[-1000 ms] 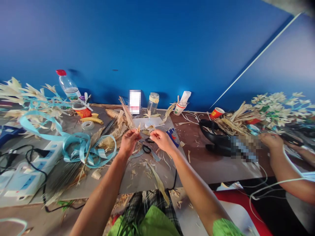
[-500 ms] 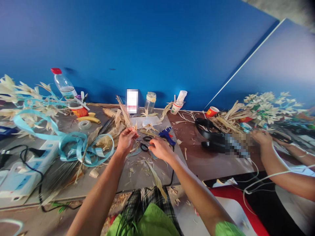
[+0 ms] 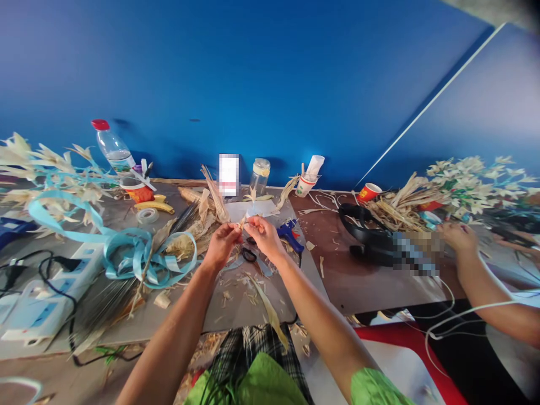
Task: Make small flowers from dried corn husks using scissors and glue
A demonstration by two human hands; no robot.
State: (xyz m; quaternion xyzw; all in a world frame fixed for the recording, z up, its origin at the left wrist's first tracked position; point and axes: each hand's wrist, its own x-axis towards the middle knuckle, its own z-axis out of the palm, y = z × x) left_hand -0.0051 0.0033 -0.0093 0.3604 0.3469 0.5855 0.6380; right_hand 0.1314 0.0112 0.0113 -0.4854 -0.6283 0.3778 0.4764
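My left hand (image 3: 223, 244) pinches a small piece of pale dried corn husk (image 3: 243, 221) between thumb and fingertips. Right beside it, the closed fingers of my right hand (image 3: 265, 235) meet the same piece from the other side. Its exact shape is too small to make out. Below my hands, black-handled scissors (image 3: 248, 255) lie on the grey mat, partly covered by my right hand. A blue glue gun (image 3: 291, 236) rests just right of that hand. Behind, a white sheet (image 3: 264, 210) lies on the mat near a pale husk flower (image 3: 252, 196).
Left of me lie loops of light blue ribbon (image 3: 147, 259), thin wires and a power strip (image 3: 54, 298). A bottle (image 3: 113, 147) and a jar (image 3: 260, 175) stand by the blue wall. To the right are a black headset (image 3: 367, 239) and a co-worker's hand (image 3: 459, 239).
My right hand has moved up and left from beside the scissors to the husk piece in my left hand. The whole view has shifted slightly.
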